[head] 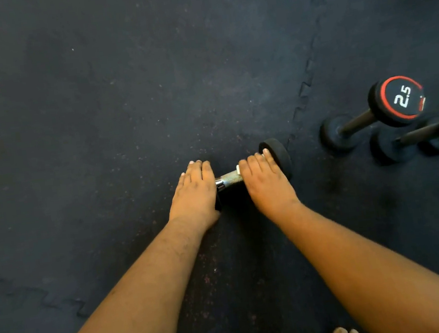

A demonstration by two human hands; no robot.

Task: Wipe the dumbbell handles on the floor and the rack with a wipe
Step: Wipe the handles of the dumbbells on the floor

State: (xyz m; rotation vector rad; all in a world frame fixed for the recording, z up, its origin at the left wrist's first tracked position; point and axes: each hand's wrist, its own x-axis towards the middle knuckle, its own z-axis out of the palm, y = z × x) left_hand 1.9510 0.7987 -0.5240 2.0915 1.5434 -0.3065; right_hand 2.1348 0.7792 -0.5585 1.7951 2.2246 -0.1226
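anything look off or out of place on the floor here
Nothing looks damaged or spilled. Both hands, left and right, are on a dumbbell lying on the floor mat. A bit of white wipe shows at the right hand. Two more dumbbells lie at right.

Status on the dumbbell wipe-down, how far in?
Nothing reads as finished. In hand: the right hand holds a white wipe on the chrome-handled dumbbell, and the left hand covers its other end. Left: two black dumbbells, one marked 2.5 and its neighbour, untouched to the right. No rack in view.
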